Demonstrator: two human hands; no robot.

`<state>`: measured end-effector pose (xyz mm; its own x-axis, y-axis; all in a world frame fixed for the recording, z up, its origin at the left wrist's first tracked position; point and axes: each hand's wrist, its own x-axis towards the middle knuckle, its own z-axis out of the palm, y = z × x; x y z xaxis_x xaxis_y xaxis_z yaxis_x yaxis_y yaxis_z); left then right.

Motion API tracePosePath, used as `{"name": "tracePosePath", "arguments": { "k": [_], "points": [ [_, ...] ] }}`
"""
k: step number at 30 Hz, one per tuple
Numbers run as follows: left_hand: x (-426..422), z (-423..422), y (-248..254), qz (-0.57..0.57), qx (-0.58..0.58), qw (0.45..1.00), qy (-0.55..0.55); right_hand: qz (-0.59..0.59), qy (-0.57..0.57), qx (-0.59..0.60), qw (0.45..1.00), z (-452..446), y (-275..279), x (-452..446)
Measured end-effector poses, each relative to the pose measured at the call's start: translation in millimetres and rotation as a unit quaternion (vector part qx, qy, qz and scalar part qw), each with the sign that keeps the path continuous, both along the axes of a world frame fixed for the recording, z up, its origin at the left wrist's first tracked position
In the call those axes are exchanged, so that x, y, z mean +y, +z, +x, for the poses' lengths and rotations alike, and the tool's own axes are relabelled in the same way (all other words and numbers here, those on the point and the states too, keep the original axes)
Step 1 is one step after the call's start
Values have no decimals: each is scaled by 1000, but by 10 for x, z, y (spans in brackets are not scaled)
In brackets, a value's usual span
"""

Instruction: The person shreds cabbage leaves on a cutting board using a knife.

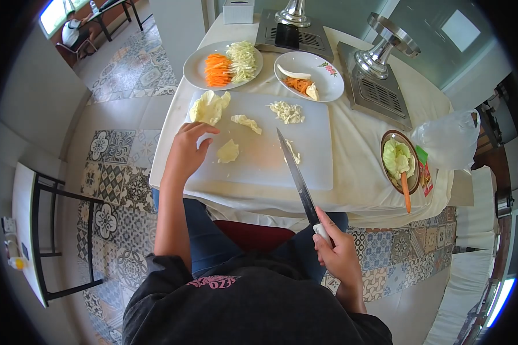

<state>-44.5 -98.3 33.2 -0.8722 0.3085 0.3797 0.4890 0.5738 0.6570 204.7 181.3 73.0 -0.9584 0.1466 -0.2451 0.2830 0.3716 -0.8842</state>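
Over the left edge of the white cutting board (259,172), the left hand (191,144) is held palm down, its thumb parted from the loosely bent fingers and nothing visible in its grasp; whether it touches the board, I cannot tell. Well apart from it, in front of the board's near edge, the right hand (338,248) is closed around the pale handle of a long knife (298,181), whose blade slants forward and leftward over the board. Just beyond the left fingers lies a large pale cabbage leaf (209,107), with a smaller leaf piece (228,151) to the right of that hand and a crumpled piece (246,123) farther forward. Ahead of the knife tip sits a small heap of shredded cabbage (286,112), and a thin strip (293,152) lies beside the blade. Beyond the left hand, past the board, an oval plate (194,70) carries orange shreds (217,71) next to pale green shreds (242,61). Beyond the knife tip, a flowered plate (331,86) holds a white piece and some orange bits. Forward and to the right of the right hand, a brown-rimmed bowl (387,167) contains green leaves (398,156) and a carrot (406,192) that sticks out over the near rim.
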Motion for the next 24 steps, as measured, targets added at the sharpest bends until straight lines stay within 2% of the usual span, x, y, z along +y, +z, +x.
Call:
{"name": "tracePosePath", "arguments": {
  "k": [2,3,6,12,15,19,24],
  "points": [
    [-58,69,-53,-1,-10,1000,-26,0,6,4,1000,-29,3,-3],
    [-23,126,-55,36,-58,998,2,0,10,3,1000,-44,12,-6],
    [73,224,-4,-1,-77,996,50,-1,17,11,1000,-72,-4,-14],
    [253,223,-149,1,-11,1000,18,-7,12,-16,1000,-64,26,-15],
    [439,317,-104,59,-99,993,-15,-1,8,-8,1000,-50,-3,1],
    [717,416,-85,101,-158,981,-41,8,0,2,1000,-42,-18,-1],
    [933,445,-253,47,-85,995,-17,17,-13,-10,1000,-35,84,-31]
  ]
}}
